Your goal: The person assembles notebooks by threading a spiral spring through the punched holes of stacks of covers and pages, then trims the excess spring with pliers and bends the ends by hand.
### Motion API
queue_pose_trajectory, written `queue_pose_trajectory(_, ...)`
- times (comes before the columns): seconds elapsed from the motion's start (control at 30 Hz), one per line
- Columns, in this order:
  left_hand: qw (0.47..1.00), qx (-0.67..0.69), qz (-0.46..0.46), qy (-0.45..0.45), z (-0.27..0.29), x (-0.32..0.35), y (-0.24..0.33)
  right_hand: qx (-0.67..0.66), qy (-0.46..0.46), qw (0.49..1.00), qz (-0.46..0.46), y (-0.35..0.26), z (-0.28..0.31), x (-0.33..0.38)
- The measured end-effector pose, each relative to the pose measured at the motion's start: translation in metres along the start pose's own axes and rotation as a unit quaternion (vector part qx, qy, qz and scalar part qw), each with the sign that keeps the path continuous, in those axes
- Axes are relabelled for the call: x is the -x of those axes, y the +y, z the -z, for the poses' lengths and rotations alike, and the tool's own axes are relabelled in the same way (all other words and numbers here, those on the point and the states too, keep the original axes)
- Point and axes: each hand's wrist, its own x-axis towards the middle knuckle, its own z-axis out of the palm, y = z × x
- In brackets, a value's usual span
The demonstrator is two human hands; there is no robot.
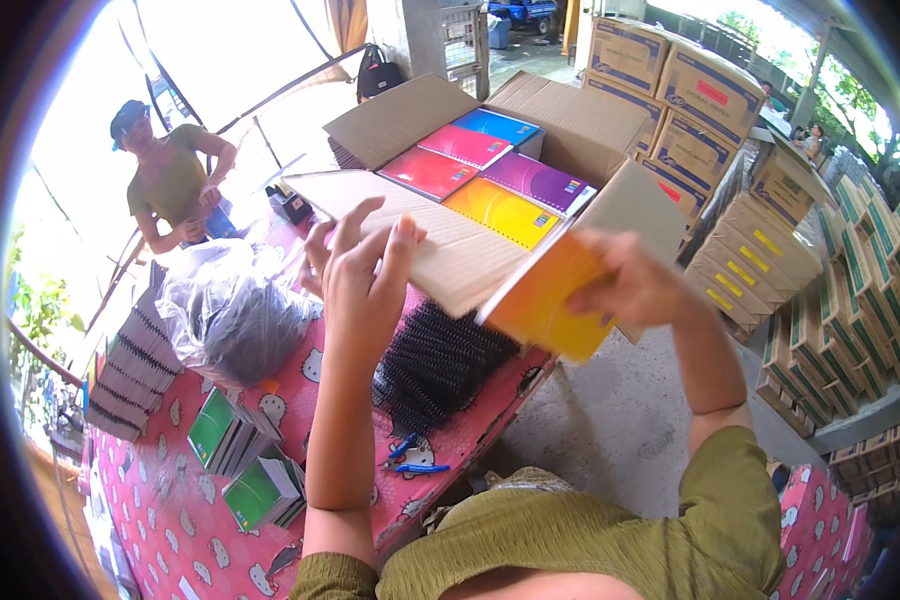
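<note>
Yellow and blurred by motion, a tilted notebook (pixel 542 300) is gripped at its right side by the right hand (pixel 625 280); whether it is one copy or several I cannot tell. It lies to the left of that hand, at the near right corner of an open cardboard box (pixel 450 262). The left hand (pixel 365 262) is raised with fingers apart and loosely bent, holding nothing that shows, in front of the near flap; contact with the flap cannot be told.

Inside the box, the blue, pink, red, purple and yellow stacks (pixel 510 212) sit below the spread flaps, with a gap along the far right wall.

Nearer the body, the pink tablecloth (pixel 195 530) carries black coils (pixel 440 365), blue pens (pixel 422 468) and green booklets (pixel 260 492). The table's right edge slants from below the box toward the body; beyond it, grey floor (pixel 590 430) stretches to paper-wrapped bundles (pixel 755 260) and stacked cartons (pixel 710 90). Leftward sit a plastic bag (pixel 230 310) and, farther off, a co-worker (pixel 175 180).
</note>
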Motion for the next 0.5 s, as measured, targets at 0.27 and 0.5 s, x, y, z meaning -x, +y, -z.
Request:
queue_pose_trajectory(0.27, 0.998, -0.032, 0.054, -0.007, -0.014, 0.038, -0.012, 0.021, 0.089, 0.988, -0.124, 0.049, 0.052, -0.106)
queue_pose_trajectory(0.5, 0.996, 0.057, 0.075, 0.003, -0.026, 0.055, -0.023, 0.034, -0.004, 0.98, -0.195, 0.041, 0.021, -0.14)
